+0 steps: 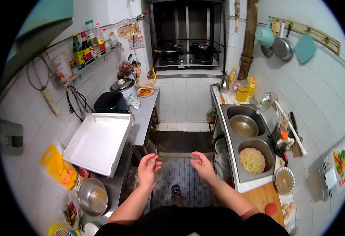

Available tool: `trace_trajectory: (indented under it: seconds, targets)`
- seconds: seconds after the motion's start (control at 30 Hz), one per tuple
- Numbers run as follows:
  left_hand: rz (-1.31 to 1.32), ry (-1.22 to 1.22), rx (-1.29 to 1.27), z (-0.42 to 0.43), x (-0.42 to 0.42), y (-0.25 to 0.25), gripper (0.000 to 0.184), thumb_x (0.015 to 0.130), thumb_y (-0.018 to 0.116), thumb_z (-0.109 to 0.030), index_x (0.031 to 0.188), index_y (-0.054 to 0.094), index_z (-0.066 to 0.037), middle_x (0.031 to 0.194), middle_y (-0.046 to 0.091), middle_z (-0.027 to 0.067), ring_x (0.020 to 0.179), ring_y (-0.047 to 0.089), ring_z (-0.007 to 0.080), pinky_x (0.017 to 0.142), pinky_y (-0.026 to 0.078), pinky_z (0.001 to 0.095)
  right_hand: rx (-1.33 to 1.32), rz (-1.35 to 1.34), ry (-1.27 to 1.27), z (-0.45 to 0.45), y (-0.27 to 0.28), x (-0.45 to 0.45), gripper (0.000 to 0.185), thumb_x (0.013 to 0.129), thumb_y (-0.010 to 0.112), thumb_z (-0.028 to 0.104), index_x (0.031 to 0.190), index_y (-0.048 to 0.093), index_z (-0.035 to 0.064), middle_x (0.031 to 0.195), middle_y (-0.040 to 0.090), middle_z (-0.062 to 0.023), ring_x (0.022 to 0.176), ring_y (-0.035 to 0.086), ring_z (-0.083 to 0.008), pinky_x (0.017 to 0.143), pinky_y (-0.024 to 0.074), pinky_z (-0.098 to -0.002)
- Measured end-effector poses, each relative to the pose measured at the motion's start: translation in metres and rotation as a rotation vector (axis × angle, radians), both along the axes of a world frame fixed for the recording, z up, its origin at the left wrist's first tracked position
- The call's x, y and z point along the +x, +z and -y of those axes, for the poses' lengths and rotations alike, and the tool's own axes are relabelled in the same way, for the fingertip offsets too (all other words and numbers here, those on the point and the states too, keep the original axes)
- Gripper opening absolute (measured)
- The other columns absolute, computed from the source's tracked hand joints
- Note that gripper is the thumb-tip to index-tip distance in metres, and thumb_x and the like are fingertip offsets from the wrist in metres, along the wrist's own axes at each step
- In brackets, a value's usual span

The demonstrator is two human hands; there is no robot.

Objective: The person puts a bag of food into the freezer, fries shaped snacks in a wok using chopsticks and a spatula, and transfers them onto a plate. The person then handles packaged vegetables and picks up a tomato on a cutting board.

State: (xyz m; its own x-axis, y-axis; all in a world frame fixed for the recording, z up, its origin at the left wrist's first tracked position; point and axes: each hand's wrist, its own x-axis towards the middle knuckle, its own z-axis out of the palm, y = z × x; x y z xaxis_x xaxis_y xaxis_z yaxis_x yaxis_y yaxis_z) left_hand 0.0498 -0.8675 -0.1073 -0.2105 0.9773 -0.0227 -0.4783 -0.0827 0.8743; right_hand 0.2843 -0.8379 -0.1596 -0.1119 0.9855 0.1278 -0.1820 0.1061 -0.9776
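Both hands empty, fingers loosely curled, thumbs apart from fingertips; left hand (149,168) and right hand (202,165) held well apart above the patterned floor (180,177). Nearest on the left, white tray (100,141), lying at a slant on the counter; it covers part of the surface beneath. Sink (255,157) at right: 2 basins, 1 with metal bowl (244,126), 1 with pink basket (252,160) of pale sprouts; 1 shoe (175,190) visible, leg mostly hidden by black clothing; pan contents on stove (186,61) too dark to make out.
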Motion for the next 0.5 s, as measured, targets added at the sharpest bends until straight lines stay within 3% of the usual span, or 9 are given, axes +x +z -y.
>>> trace_trajectory:
  seconds: [0.13, 0.27, 0.5]
  targets:
    - [0.042, -0.087, 0.037, -0.14, 0.016, -0.012, 0.02, 0.097, 0.052, -0.006, 0.116, 0.056, -0.005, 0.109, 0.062, 0.0078, 0.081, 0.063, 0.0151, 0.07, 0.052, 0.0257, 0.019, 0.053, -0.003, -0.125, 0.01, 0.001, 0.039, 0.091, 0.059, 0.005, 0.128, 0.049, 0.0008, 0.124, 0.057, -0.0108, 0.102, 0.058, -0.0136, 0.086, 0.0471, -0.0268]
    - [-0.065, -0.266, -0.018, -0.262, 0.033, 0.016, 0.021, 0.096, 0.05, -0.005, 0.117, 0.055, -0.005, 0.109, 0.059, 0.0062, 0.087, 0.062, 0.0153, 0.073, 0.049, 0.0267, -0.084, 0.197, -0.101, -0.222, 0.044, 0.002, 0.038, 0.091, 0.059, 0.005, 0.128, 0.05, 0.0009, 0.123, 0.058, -0.0098, 0.101, 0.059, -0.0133, 0.086, 0.0473, -0.0269]
    - [-0.159, -0.409, 0.031, -0.422, 0.069, 0.01, 0.021, 0.096, 0.051, -0.006, 0.117, 0.054, -0.006, 0.107, 0.058, 0.005, 0.085, 0.062, 0.0154, 0.073, 0.05, 0.0266, -0.084, 0.138, -0.221, -0.364, 0.015, 0.039, 0.037, 0.089, 0.061, 0.005, 0.126, 0.053, 0.0023, 0.119, 0.06, -0.0092, 0.1, 0.059, -0.014, 0.087, 0.0465, -0.0266]
